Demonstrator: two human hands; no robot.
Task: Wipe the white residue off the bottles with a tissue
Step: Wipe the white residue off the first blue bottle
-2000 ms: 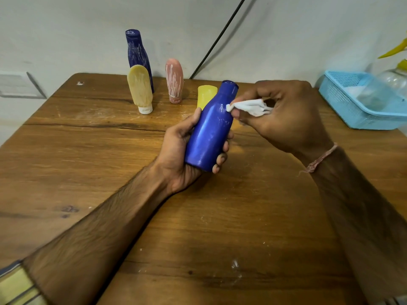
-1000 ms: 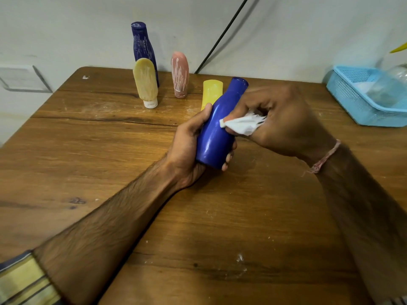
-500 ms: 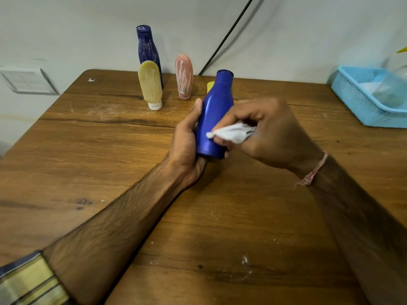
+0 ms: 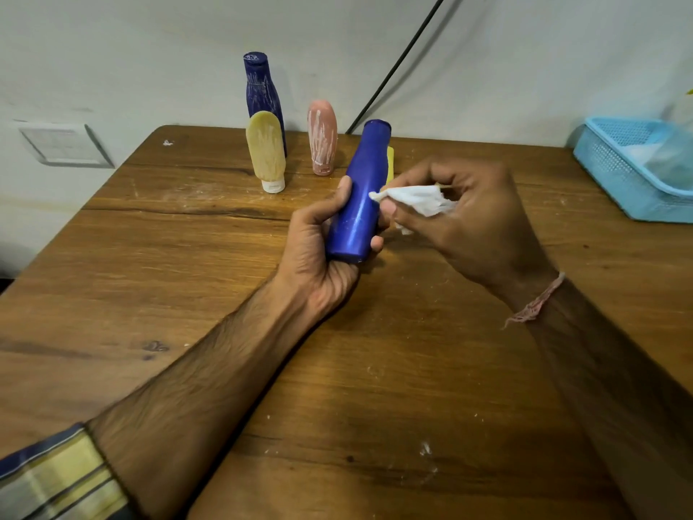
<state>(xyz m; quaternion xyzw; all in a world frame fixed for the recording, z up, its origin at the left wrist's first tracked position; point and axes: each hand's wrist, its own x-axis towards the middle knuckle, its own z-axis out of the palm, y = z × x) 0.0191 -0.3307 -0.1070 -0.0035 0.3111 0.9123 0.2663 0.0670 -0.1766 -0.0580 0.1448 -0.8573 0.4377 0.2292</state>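
Observation:
My left hand [image 4: 318, 253] grips a clean-looking blue bottle [image 4: 360, 197] round its lower half, tilted with the cap pointing away. A crumpled white tissue [image 4: 412, 198] is pinched in my right hand [image 4: 472, 223], its tip touching the bottle's right side at mid-height. At the back of the wooden table [image 4: 187, 294] stand a dark blue bottle [image 4: 260, 91], a yellow tube [image 4: 265, 150] and a pink tube [image 4: 322, 137], all streaked with white residue. A second yellow tube [image 4: 390, 163] is mostly hidden behind the held bottle.
A light blue plastic basket [image 4: 618, 170] sits at the table's right edge with a clear item inside. A black cable [image 4: 397, 65] runs up the wall behind. White specks [image 4: 425, 450] dot the tabletop near me. A wall switch plate [image 4: 63, 144] is at left.
The tissue slid down from the bottle's neck to its lower body, then back up to mid-height. My left hand turned the bottle more upright.

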